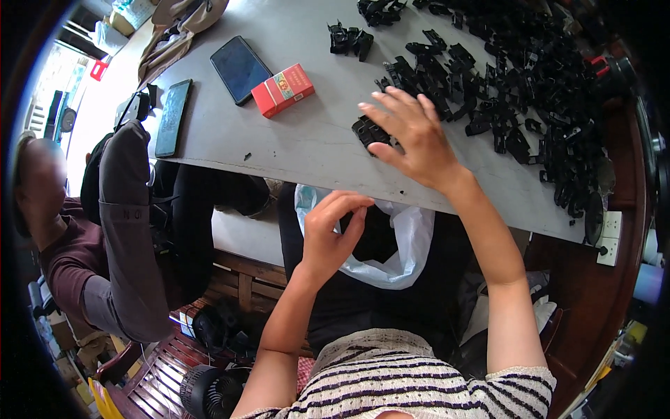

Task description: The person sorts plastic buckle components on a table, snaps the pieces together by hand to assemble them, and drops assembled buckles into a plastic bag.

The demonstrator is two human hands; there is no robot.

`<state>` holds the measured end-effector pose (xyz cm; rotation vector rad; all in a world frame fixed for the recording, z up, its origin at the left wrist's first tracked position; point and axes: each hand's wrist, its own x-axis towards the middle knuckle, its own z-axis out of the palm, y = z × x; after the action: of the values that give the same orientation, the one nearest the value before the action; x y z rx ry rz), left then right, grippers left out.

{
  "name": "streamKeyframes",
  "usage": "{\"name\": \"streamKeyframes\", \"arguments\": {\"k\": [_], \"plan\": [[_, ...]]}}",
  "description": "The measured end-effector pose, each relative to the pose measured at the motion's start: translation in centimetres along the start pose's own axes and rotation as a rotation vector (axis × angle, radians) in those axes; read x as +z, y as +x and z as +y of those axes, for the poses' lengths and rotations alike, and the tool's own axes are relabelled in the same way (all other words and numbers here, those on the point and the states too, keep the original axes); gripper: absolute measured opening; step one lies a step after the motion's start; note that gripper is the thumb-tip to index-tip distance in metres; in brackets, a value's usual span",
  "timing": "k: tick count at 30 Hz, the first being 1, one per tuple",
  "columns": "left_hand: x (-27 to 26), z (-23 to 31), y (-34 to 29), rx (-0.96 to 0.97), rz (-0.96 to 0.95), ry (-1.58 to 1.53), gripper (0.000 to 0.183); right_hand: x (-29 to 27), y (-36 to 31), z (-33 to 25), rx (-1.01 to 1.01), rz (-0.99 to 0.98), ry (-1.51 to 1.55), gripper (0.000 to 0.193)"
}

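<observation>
My right hand [417, 143] reaches over the grey table [293, 150] with its fingers spread. Under its thumb and fingertips lies a small black plastic part [368, 133], partly covered by the hand; whether they touch I cannot tell. My left hand [331, 229] is above the rim of a white plastic bag [403, 262] on my lap, thumb and forefinger pinched together. Anything between those fingertips is too small to make out. Dark contents show inside the bag. Many similar black plastic parts [502, 91] lie heaped across the right side of the table.
A red and white box [284, 91] lies beside a dark phone [239, 68]; another phone [173, 117] is at the table's left edge. Another person [129, 230] in grey sleeves sits at left. A black fan [209, 391] stands low, and a wall socket [609, 237] is at right.
</observation>
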<state>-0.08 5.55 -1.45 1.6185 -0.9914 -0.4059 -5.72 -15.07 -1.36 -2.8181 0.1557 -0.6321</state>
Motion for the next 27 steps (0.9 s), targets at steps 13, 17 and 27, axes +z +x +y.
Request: {"name": "streamKeyframes", "arguments": {"k": [13,17,27], "plan": [[0.7,1.2,5.9,0.131,0.060,0.172,0.021,-2.1,-3.3,0.0,0.258,0.161,-0.038,0.027],[0.1,0.8,5.3,0.063,0.057,0.168,0.020,-3.0,-3.7,0.2,0.239,0.094,-0.070,0.031],[0.5,0.7,1.3,-0.271,0.061,-0.668,0.029,-2.2,-4.5,-5.0,0.602,0.153,1.386,0.021]]}}
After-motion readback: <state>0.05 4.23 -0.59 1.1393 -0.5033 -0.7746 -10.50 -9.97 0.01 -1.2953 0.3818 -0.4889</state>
